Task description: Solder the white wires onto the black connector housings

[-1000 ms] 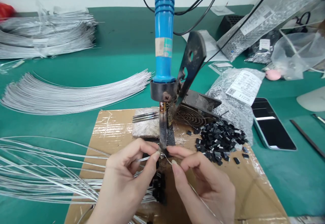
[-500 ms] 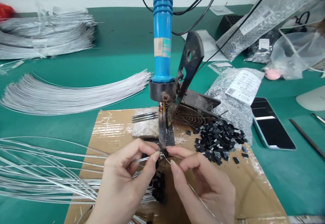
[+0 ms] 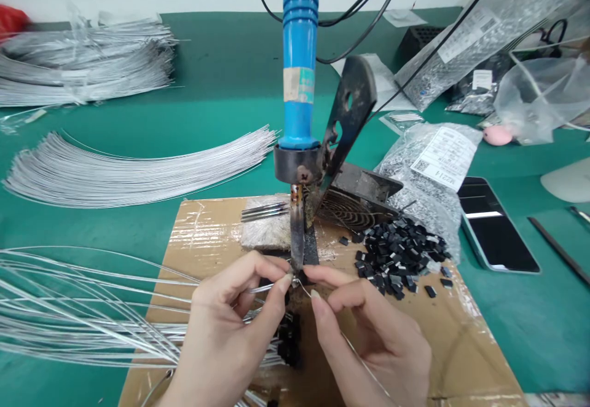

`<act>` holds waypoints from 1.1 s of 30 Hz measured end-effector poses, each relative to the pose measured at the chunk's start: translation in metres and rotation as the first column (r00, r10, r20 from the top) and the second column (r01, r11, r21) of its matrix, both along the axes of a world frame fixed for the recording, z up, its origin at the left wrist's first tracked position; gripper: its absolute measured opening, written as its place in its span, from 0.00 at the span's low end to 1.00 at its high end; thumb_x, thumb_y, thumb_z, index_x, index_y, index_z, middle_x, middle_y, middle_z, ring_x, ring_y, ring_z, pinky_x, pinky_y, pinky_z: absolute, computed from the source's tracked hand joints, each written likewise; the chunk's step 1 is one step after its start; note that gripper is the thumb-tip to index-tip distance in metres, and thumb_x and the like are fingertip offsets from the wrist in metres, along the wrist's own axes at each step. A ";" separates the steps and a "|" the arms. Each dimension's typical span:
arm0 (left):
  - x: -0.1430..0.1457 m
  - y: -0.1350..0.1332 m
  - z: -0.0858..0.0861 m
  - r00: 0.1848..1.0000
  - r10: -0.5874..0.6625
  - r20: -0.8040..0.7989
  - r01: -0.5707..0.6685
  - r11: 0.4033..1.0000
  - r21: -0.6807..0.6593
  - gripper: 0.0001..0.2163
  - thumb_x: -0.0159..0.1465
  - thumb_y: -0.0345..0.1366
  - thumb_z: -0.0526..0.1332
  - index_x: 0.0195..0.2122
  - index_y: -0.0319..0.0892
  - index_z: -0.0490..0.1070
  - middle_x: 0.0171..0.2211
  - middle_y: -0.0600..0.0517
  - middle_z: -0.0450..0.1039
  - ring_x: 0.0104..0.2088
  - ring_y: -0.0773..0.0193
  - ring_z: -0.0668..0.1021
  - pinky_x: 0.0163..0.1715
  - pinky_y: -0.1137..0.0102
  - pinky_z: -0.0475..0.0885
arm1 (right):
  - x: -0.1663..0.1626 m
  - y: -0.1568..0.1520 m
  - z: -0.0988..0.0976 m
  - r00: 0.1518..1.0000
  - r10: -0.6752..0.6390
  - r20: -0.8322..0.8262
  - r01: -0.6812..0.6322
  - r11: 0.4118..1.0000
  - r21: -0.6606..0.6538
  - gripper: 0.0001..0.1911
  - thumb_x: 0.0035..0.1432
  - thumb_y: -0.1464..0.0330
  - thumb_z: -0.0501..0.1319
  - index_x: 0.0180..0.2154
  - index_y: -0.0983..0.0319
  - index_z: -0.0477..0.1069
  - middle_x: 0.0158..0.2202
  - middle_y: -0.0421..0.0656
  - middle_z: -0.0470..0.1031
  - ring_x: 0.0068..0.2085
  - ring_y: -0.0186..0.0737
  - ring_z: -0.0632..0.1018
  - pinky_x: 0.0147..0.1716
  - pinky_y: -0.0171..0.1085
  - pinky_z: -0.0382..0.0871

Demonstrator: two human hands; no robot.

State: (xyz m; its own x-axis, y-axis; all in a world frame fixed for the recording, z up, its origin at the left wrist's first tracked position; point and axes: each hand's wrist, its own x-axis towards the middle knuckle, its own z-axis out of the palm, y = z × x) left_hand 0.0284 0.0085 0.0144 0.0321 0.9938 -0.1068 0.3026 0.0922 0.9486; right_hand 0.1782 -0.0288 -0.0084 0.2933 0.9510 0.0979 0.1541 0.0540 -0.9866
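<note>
Far left of the green desk [image 3: 216,87]: two piles of thin silver wires, one stacked at the back [image 3: 83,63], one fanned out nearer [image 3: 133,173]. Loose wires [image 3: 69,308] spread lower left, running onto the taped cardboard sheet [image 3: 465,345]. Left hand [image 3: 225,339] over the cardboard, grip pressed together, thumb and forefinger pinching a wire end [image 3: 263,288] right at the tip of the soldering iron [image 3: 298,75]. Iron stands upright in a dark metal stand [image 3: 350,106], blue handle up. Right hand [image 3: 378,339] just beside, grip pinching a thin solder strand [image 3: 354,351] up to the same tip. Right: pile of small black parts [image 3: 399,256], labelled bag [image 3: 437,161], phone [image 3: 495,225].
</note>
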 end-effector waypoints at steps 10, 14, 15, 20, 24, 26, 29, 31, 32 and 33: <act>0.000 0.000 -0.001 1.000 -0.007 -0.002 0.007 1.000 0.005 0.06 0.64 0.28 0.67 0.31 0.44 0.78 0.32 0.55 0.83 0.28 0.70 0.82 0.28 0.83 0.75 | 0.001 0.001 -0.001 1.000 0.013 0.021 -0.013 0.999 0.030 0.10 0.62 0.72 0.68 0.28 0.58 0.73 0.44 0.43 0.88 0.40 0.37 0.89 0.36 0.26 0.79; -0.001 -0.001 -0.002 1.000 -0.015 -0.001 0.015 1.000 -0.006 0.06 0.65 0.29 0.67 0.32 0.44 0.79 0.33 0.54 0.83 0.30 0.68 0.82 0.30 0.81 0.76 | 0.000 0.001 -0.001 1.000 -0.003 0.017 0.002 0.999 0.045 0.10 0.62 0.73 0.68 0.29 0.58 0.74 0.44 0.41 0.88 0.36 0.33 0.88 0.35 0.24 0.78; -0.001 -0.001 -0.001 1.000 -0.014 -0.006 0.013 1.000 -0.009 0.06 0.66 0.29 0.67 0.32 0.44 0.79 0.34 0.54 0.84 0.30 0.68 0.83 0.29 0.81 0.76 | -0.001 0.001 -0.001 1.000 -0.007 0.019 0.006 0.999 0.049 0.10 0.62 0.73 0.68 0.29 0.58 0.74 0.43 0.42 0.88 0.36 0.33 0.88 0.35 0.25 0.79; 0.000 -0.001 0.000 1.000 -0.005 -0.008 0.005 1.000 0.006 0.06 0.65 0.29 0.67 0.31 0.44 0.79 0.34 0.54 0.84 0.30 0.68 0.83 0.29 0.81 0.76 | -0.001 0.002 0.000 0.999 -0.023 0.037 0.021 0.998 0.059 0.10 0.62 0.72 0.68 0.28 0.59 0.74 0.42 0.44 0.88 0.35 0.37 0.88 0.33 0.28 0.80; 0.001 -0.002 0.000 1.000 0.004 0.015 -0.004 1.000 0.015 0.06 0.64 0.28 0.67 0.30 0.44 0.78 0.32 0.54 0.84 0.31 0.68 0.84 0.31 0.82 0.77 | -0.001 0.002 -0.001 0.999 -0.021 0.041 0.018 0.998 0.068 0.10 0.63 0.72 0.68 0.28 0.59 0.75 0.42 0.45 0.88 0.34 0.36 0.87 0.34 0.29 0.81; 0.000 -0.001 0.000 1.000 0.001 -0.003 -0.001 1.000 0.015 0.06 0.64 0.29 0.67 0.31 0.44 0.78 0.32 0.54 0.84 0.30 0.68 0.83 0.29 0.82 0.76 | -0.001 0.002 -0.003 0.999 -0.012 0.038 0.009 0.997 0.075 0.10 0.63 0.72 0.67 0.29 0.58 0.74 0.43 0.45 0.88 0.36 0.37 0.88 0.36 0.29 0.81; -0.001 -0.001 0.000 0.999 -0.019 -0.036 0.020 1.000 0.008 0.06 0.66 0.29 0.67 0.31 0.44 0.78 0.33 0.55 0.84 0.29 0.69 0.82 0.28 0.81 0.75 | -0.001 0.002 -0.004 0.999 -0.010 0.033 0.007 0.996 0.092 0.09 0.62 0.74 0.67 0.29 0.58 0.75 0.43 0.43 0.88 0.38 0.36 0.88 0.38 0.28 0.80; -0.001 -0.001 0.000 0.999 -0.018 -0.050 0.019 1.000 0.013 0.06 0.66 0.30 0.66 0.31 0.44 0.78 0.33 0.54 0.83 0.29 0.69 0.81 0.27 0.81 0.74 | -0.001 0.001 -0.004 0.999 -0.013 0.030 0.010 0.995 0.100 0.09 0.62 0.75 0.67 0.30 0.58 0.75 0.43 0.41 0.88 0.38 0.34 0.88 0.39 0.26 0.80; -0.001 -0.002 -0.001 0.998 -0.017 -0.056 0.018 1.000 0.011 0.06 0.66 0.30 0.67 0.31 0.44 0.78 0.33 0.54 0.84 0.28 0.68 0.81 0.27 0.80 0.73 | -0.001 0.001 -0.004 1.000 -0.015 0.027 0.012 0.995 0.101 0.09 0.62 0.75 0.68 0.30 0.58 0.75 0.43 0.40 0.88 0.38 0.34 0.88 0.39 0.26 0.79; -0.001 -0.002 -0.001 0.998 -0.012 -0.061 0.013 1.000 0.008 0.06 0.66 0.30 0.67 0.32 0.44 0.78 0.33 0.54 0.84 0.28 0.68 0.81 0.26 0.80 0.73 | -0.001 0.001 -0.004 1.000 -0.015 0.025 0.012 0.995 0.101 0.09 0.62 0.75 0.68 0.30 0.57 0.76 0.43 0.39 0.88 0.38 0.33 0.88 0.38 0.25 0.79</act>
